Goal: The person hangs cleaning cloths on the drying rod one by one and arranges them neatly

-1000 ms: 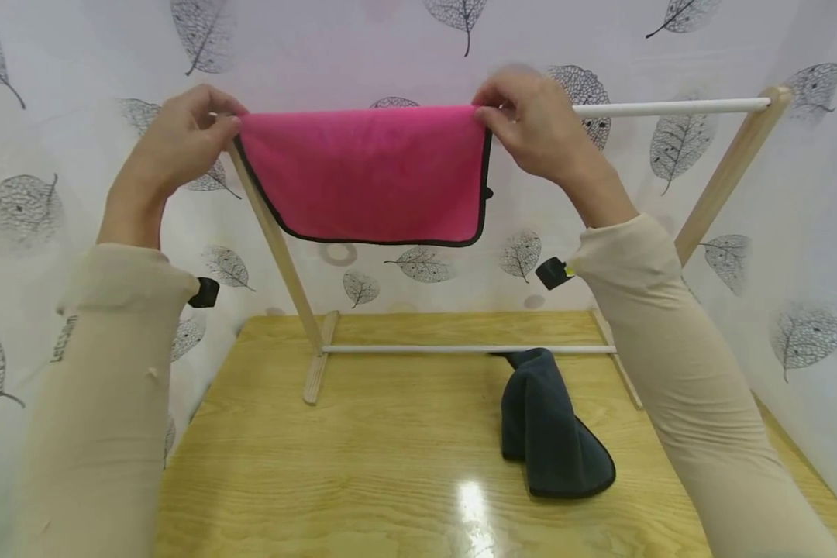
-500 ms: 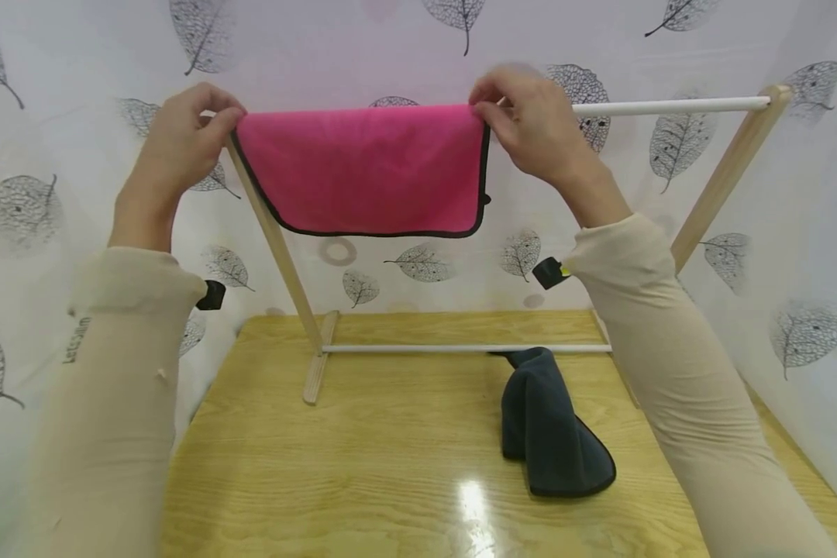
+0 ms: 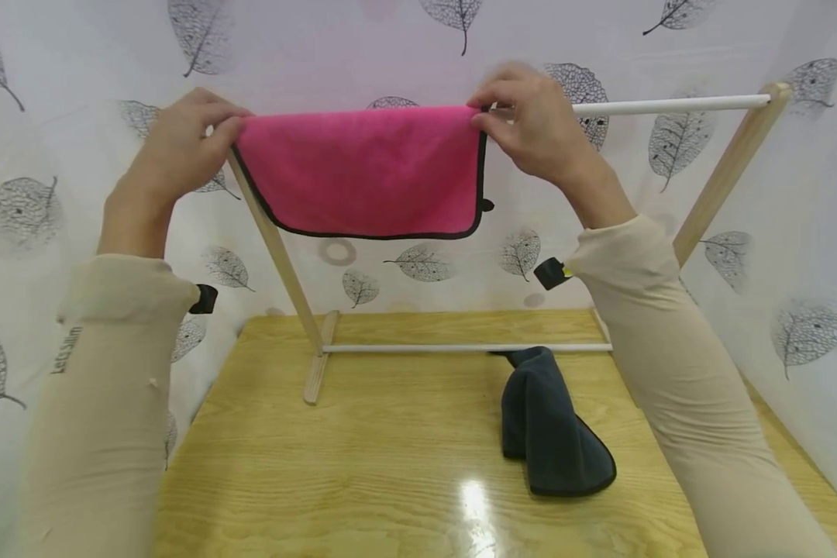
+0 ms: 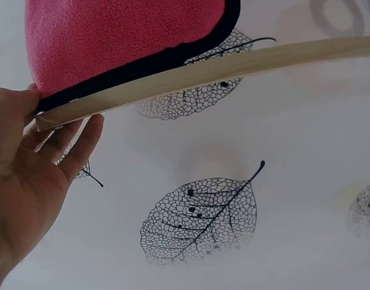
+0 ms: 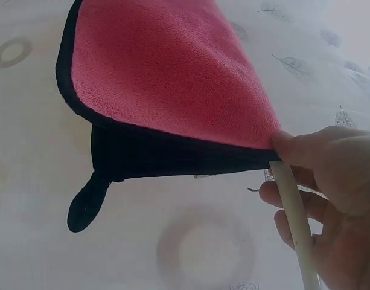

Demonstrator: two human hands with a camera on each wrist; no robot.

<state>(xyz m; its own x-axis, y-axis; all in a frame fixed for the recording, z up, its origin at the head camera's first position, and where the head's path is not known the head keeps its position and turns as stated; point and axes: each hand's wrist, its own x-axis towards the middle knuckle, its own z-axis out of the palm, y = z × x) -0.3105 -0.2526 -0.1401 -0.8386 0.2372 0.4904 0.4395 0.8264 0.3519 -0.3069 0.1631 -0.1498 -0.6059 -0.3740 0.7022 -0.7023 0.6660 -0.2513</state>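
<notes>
A pink towel (image 3: 363,174) with black edging hangs folded over the white top rod (image 3: 669,106) of a wooden rack, towards the rod's left end. My left hand (image 3: 184,147) pinches the towel's upper left corner beside the left post (image 4: 172,78). At the upper right corner my right hand (image 3: 530,124) pinches the towel between thumb and fingers, its other fingers behind the rod in the right wrist view. A small dark loop (image 5: 88,202) dangles from the towel's back layer. Below, a dark grey towel (image 3: 554,434) lies bunched on the wooden table.
The rack's right post (image 3: 728,178) leans outward on the right. A lower white rod (image 3: 418,348) joins the rack's feet near the table's back edge, close to the grey towel. Behind stands a pale leaf-patterned sheet (image 3: 421,264).
The towel's front bottom edge has risen slightly and its loop hangs a little lower. Both hands stay at the upper corners, with only small shifts of the left forearm.
</notes>
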